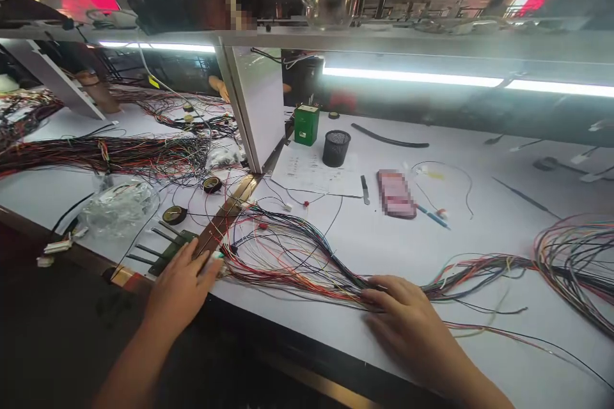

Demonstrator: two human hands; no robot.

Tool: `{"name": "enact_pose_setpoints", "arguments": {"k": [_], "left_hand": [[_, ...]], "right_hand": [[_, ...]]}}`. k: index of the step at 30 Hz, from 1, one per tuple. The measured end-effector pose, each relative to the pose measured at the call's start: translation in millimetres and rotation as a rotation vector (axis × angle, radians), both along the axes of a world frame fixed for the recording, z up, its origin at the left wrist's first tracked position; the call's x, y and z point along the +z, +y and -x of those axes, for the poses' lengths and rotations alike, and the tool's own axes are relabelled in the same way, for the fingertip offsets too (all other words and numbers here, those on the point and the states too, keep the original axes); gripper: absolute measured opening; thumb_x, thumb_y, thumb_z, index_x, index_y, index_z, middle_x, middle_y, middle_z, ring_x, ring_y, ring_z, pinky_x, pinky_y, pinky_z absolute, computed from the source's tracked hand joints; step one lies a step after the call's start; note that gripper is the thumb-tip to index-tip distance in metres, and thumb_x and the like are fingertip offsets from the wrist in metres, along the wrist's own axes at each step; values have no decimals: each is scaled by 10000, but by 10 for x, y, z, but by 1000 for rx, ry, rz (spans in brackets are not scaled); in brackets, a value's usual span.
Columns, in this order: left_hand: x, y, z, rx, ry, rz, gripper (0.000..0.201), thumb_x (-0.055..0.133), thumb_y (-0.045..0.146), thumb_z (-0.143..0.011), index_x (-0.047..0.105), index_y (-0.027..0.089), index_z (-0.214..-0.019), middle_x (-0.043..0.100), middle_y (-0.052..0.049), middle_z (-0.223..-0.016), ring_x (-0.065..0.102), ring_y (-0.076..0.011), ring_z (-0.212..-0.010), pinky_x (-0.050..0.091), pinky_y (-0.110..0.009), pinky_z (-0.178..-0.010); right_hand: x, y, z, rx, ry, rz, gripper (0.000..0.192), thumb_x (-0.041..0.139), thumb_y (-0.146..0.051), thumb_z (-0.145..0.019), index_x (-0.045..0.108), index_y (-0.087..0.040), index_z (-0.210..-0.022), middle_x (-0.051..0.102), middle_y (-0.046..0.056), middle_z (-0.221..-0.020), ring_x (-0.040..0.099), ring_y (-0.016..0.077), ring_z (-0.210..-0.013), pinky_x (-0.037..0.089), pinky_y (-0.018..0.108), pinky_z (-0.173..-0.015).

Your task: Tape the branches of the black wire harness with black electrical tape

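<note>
Head view: wire bundle (307, 262) lies lengthwise along the tabletop's (480, 236) near edge, running left to right. Left hand (180, 287) pinches its left end with narrow fingers; right hand (412, 323) presses flat on its middle, fingers spread.

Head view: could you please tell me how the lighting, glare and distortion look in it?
Head view: bright light strips under the shelf glare white; the table is evenly lit; the lower left is dark; wide-angle bending curves the edges; left hand and right hand on the wires look sharp.
</note>
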State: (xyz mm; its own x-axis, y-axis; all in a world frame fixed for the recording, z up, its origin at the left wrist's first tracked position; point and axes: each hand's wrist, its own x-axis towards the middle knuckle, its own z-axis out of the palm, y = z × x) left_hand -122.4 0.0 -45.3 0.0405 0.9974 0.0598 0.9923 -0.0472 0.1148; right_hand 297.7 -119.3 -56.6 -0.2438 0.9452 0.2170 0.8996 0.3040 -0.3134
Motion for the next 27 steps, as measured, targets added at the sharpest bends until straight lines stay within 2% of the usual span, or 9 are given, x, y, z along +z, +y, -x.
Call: {"name": "enact_pose_setpoints", "arguments": {"k": [2,4,6,9,11,14,18,23,27], "left_hand": [[96,-33,-56,53,-93,-169,525,372,459,-919,550,125,-1283,308,-155,-1499,335,-349,-1343,320,-504,-1073],[189,-125,-256,19,-241,-364,483,434,383,-917,480,175,-1350,262,-118,-1525,309,-337,-1361,302,-494,-1090],[226,-274,-593,-208,-409,-429,474,481,299,-911,441,241,-1380,271,-69,-1529,271,-296,-1388,270,-459,-1121],[142,-518,-1201,-727,-503,-136,498,506,293,-910,413,310,-1399,373,-31,-1482,289,-267,-1385,181,-468,-1157],[38,-623,-1531,-872,-438,71,580,492,406,-912,335,249,-1447,301,-67,-1515,238,-278,-1405,91,-503,-1166],[-69,-670,-1761,-880,-378,218,605,430,526,-910,359,231,-1434,251,-85,-1532,196,-276,-1418,55,-537,-1156],[-51,-657,-1718,-870,-353,235,472,394,486,-936,463,286,-1359,373,-43,-1485,270,-235,-1390,105,-490,-1161],[-6,-665,-1668,-865,-376,174,403,446,439,-924,528,291,-1290,474,-42,-1409,364,-238,-1328,168,-476,-1142],[-20,-671,-1679,-879,-381,150,392,483,428,-905,543,290,-1267,482,-40,-1397,378,-244,-1311,183,-472,-1131]], "right_hand": [[-6,14,43,-20,30,6,322,561,-320,-866,574,-299,-1187,602,56,-1191,557,236,-1076,470,434,-911],[-32,37,73,-98,108,-1,293,511,-329,-900,564,-259,-1180,623,70,-1132,569,223,-1033,470,413,-890],[-56,78,107,-166,177,17,247,468,-347,-926,581,-235,-1114,637,74,-1054,574,211,-978,472,387,-850],[-38,175,184,-167,148,80,205,452,-341,-925,620,-223,-914,634,62,-907,565,208,-861,457,377,-782],[43,244,215,-144,122,127,217,454,-329,-911,597,-212,-796,618,55,-832,549,208,-805,443,376,-753],[261,305,153,-200,292,190,229,436,-365,-914,548,-215,-782,603,33,-798,546,189,-777,441,340,-732],[483,304,-18,-403,503,256,299,399,-500,-914,560,-248,-930,591,-15,-722,533,152,-632,433,283,-611],[376,459,184,-187,135,396,337,486,-484,-868,584,-300,-1133,655,-15,-740,599,181,-673,395,287,-606],[369,762,407,-148,46,385,345,468,-380,-869,596,-253,-1163,701,55,-878,634,219,-775,400,304,-639]]}}
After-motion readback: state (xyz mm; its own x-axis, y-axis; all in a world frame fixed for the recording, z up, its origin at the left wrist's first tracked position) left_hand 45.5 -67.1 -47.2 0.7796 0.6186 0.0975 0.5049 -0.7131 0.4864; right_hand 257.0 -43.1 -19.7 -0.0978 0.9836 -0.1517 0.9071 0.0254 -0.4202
